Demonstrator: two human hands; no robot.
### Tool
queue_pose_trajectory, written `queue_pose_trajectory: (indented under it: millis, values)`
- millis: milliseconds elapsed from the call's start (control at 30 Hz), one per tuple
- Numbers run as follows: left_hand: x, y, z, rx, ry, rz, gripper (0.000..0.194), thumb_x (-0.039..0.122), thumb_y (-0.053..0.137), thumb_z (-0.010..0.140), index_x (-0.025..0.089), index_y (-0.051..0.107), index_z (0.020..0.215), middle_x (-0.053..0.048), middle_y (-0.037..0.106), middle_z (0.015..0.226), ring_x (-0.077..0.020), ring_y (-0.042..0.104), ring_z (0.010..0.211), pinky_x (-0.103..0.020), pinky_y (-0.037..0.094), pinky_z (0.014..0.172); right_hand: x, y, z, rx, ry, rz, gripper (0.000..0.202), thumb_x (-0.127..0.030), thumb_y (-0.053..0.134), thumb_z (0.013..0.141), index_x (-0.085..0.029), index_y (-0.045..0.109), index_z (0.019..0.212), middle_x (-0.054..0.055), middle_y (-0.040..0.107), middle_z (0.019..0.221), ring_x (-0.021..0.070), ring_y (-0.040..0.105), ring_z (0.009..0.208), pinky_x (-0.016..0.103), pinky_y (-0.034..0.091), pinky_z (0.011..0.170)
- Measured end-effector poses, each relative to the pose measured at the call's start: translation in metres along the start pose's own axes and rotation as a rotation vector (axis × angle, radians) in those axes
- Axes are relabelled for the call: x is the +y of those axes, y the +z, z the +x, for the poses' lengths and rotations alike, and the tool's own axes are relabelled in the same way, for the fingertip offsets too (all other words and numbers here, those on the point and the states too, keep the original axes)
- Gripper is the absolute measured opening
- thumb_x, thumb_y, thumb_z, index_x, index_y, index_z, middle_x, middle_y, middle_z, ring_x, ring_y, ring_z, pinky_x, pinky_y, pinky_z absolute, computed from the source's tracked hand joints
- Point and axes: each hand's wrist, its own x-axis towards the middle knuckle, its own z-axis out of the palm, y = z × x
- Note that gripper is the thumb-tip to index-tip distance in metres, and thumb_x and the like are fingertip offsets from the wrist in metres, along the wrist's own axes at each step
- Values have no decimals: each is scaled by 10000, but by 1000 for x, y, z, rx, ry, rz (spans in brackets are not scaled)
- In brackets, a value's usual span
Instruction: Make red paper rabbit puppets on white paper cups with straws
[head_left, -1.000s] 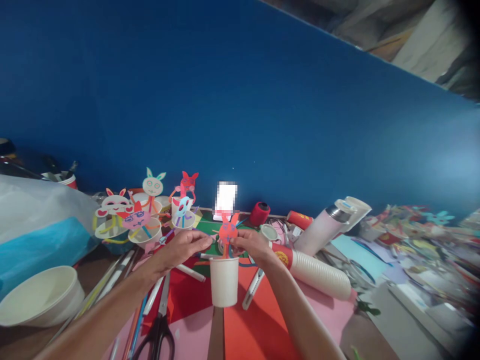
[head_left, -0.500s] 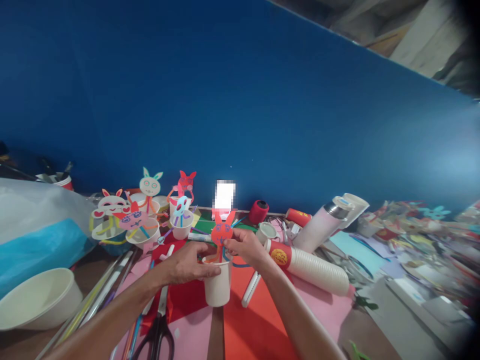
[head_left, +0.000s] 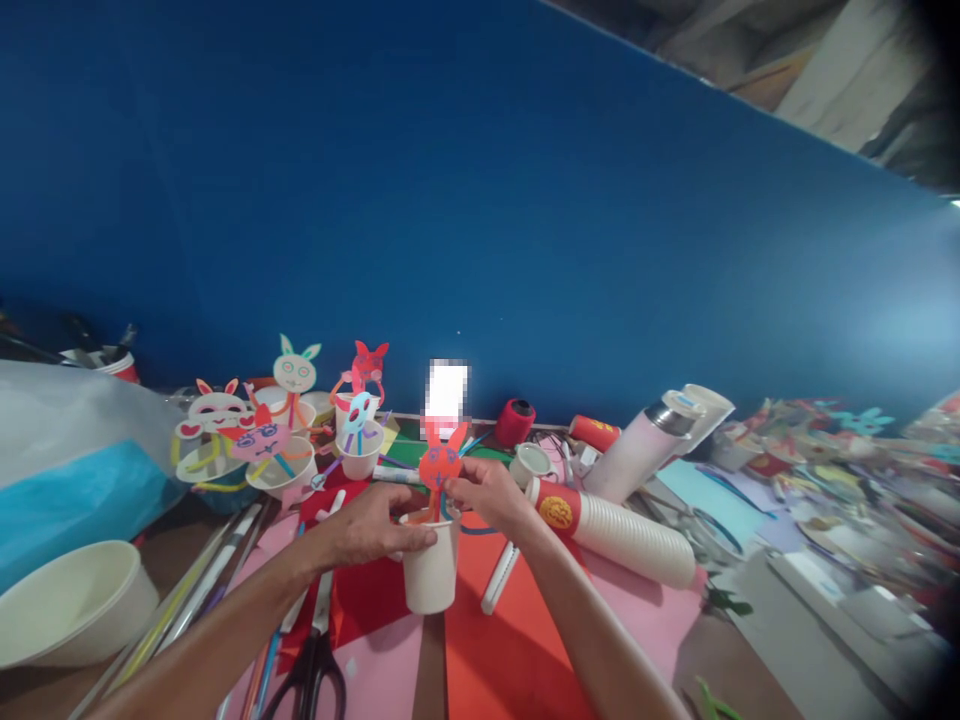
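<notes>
A white paper cup (head_left: 430,572) stands upright in the middle of the table. My left hand (head_left: 375,525) grips its rim from the left, thumb across the front. Rising out of the cup is an orange paper rabbit figure (head_left: 439,466) with blue drawn features, on pipe-cleaner-like strips of orange and blue. My right hand (head_left: 484,492) pinches this figure from the right, just below its head; the exact contact is partly hidden by the fingers. Black-handled scissors (head_left: 315,655) lie beneath my left forearm, and a white utility knife (head_left: 500,577) lies right of the cup.
Several finished cup figures (head_left: 296,372) stand at the back left. A stack of paper cups (head_left: 634,535) lies on the right, near a leaning white bottle (head_left: 643,445). At the left is a white bowl (head_left: 71,605). Orange paper (head_left: 510,660) covers the front; a blue wall (head_left: 480,200) rises behind.
The view has shifted very slightly, so things sit a little further left. Both hands keep nearly the same hold on the cup and the rabbit figure.
</notes>
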Motion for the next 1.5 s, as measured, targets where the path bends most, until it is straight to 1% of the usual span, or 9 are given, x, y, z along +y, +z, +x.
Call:
queue_pose_trajectory:
  millis: [267,433,533,700,1100,1233,1300,1400,1500]
  values:
    - [2,-2,0,2,3,-32,402,419,636,586,153,638,888,-71,648,946,-262,569,910,-266,454,677,-7,0,-1,-13,15,40,154,-243,516,700,-157,633,751,-14,582,620,94,493,528,190,390,493]
    - [-3,-3,1,7,1,-4,427,431,630,604,131,615,908,-83,644,974,-266,570,925,-284,461,707,-16,-12,-5,-11,52,62,221,-286,531,711,-164,625,869,9,621,706,121,546,595,206,422,503]
    - [-7,-6,2,25,-38,-24,516,434,643,596,130,577,1008,-102,617,1060,-277,547,992,-313,455,773,-22,-25,-8,103,6,47,306,-332,559,712,-169,582,969,19,630,728,141,576,655,230,442,558]
    - [-11,-12,4,58,-51,-52,596,410,666,591,116,531,1091,-135,573,1135,-270,510,1063,-329,421,867,-38,-44,-19,270,-74,60,316,-369,556,728,-161,571,965,36,631,778,142,582,705,249,444,630]
    - [-20,-18,3,126,-66,-155,839,399,675,603,107,302,1295,-183,474,1253,-296,441,1145,-319,461,820,-81,-49,-55,421,-207,-10,201,-291,539,765,-154,597,899,43,630,782,137,571,698,269,461,656]
    - [-25,-19,3,134,-59,-153,822,402,669,615,131,300,1298,-171,491,1239,-296,461,1127,-335,455,830,-90,-44,-74,513,-363,-42,120,-233,540,765,-166,605,841,24,621,714,140,583,658,250,470,574]
    - [-23,-19,3,122,-65,-143,809,408,661,624,139,300,1296,-168,500,1229,-293,462,1127,-345,452,838,-94,-42,-86,617,-523,-77,89,-186,522,773,-167,600,811,16,603,681,131,569,606,241,456,515]
    - [-14,-18,1,84,-70,-136,770,424,640,643,148,313,1284,-169,494,1231,-287,448,1142,-347,460,831,-98,-41,-102,672,-788,-182,101,-154,497,782,-173,592,811,13,583,658,144,562,603,299,464,552]
    - [-5,-16,-1,54,-73,-143,728,429,626,659,156,333,1266,-167,501,1219,-279,436,1154,-346,465,827,-93,-41,-115,721,-943,-331,136,-197,467,811,-208,576,890,11,577,651,149,556,572,320,462,536]
